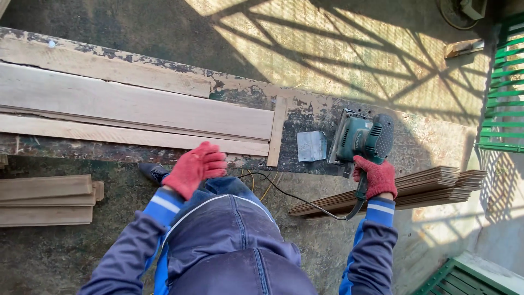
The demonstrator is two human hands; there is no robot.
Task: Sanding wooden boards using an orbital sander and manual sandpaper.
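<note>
**Sander gripped at the right end of the bench, boards by the left hand**

The right hand (375,176), in a red knit glove, is closed around the rear handle of a green electric sander (361,137). The sander rests flat on the worn workbench (431,143), near its right end and close to the near edge, with its black cable (295,195) trailing off the near edge and down toward the person's legs. Just to the left of the sander lies a small grey sheet of sandpaper (311,146), apart from the tool and untouched by either hand.

The left hand (194,168), also in a red glove, hangs at the near edge of the bench with its fingers curled loosely inward; it holds nothing, and whether it touches the edge cannot be told. It sits just in front of the long pale boards (136,106) that lie lengthwise along the left and middle of the bench. A short wooden strip (277,131) stands crosswise at the right end of those boards, between them and the sandpaper.

The two hands are well apart, with the sander wholly on the right hand's side. Below the bench on the right, a stack of thin boards (420,186) rests on the floor behind the right wrist; another stack (46,199) lies at the far left.
</note>
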